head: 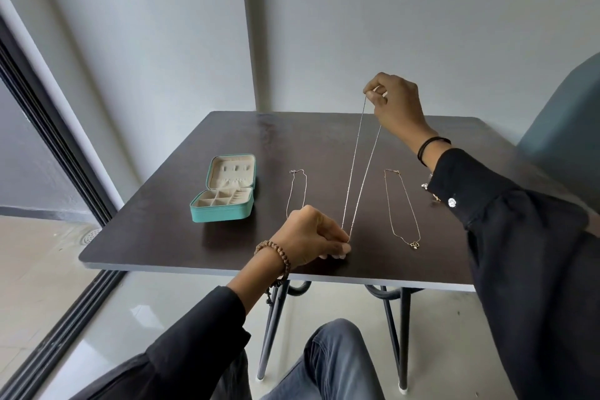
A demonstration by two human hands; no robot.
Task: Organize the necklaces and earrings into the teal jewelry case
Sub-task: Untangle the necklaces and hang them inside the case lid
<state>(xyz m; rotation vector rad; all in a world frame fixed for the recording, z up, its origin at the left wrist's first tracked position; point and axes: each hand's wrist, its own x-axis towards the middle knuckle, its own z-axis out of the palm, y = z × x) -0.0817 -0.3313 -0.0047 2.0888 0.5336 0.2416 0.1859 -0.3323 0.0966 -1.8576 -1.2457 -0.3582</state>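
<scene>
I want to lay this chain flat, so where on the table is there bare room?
Bare: the far strip of the table behind the teal jewelry case, and the near-left corner before it. Crowded: the middle, where the held chain hangs between the left necklace and pendant necklace, with earrings by the right sleeve.

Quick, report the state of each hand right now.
Left hand: closed, pinching the lower end of the long necklace near the table.
Right hand: closed, pinching the same necklace's upper end, raised.
</scene>
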